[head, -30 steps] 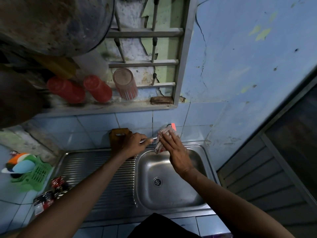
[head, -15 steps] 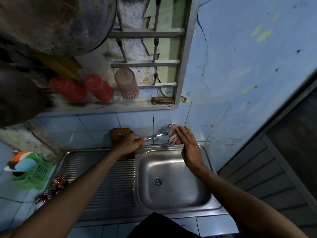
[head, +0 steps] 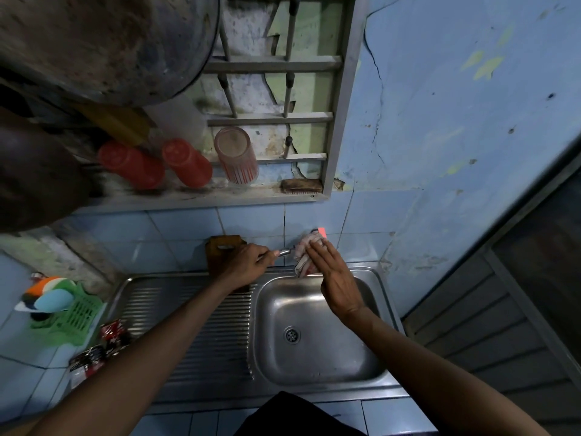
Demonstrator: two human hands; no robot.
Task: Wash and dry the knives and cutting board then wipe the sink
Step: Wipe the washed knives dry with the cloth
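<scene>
My left hand (head: 248, 262) grips the handle of a knife (head: 284, 252) whose metal blade points right, above the back rim of the steel sink (head: 314, 357). A pale striped cloth (head: 303, 250) is bunched around the blade, and my right hand (head: 333, 275) rests on it with straight fingers, near the red-topped tap (head: 321, 231). The brown wooden cutting board (head: 221, 247) leans upright against the tiled wall behind my left hand, partly hidden by it.
A ribbed drainboard (head: 204, 325) lies left of the basin. A green basket (head: 72, 319) with sponges sits on the tiled counter at far left, with small packets (head: 100, 347) near it. On the window ledge stand two red cups (head: 157, 165), a glass (head: 235, 155) and a brush (head: 301, 185).
Both hands, the knife and the cloth moved up from over the basin to its back rim by the tap. My right hand slid the cloth rightwards, out along the blade.
</scene>
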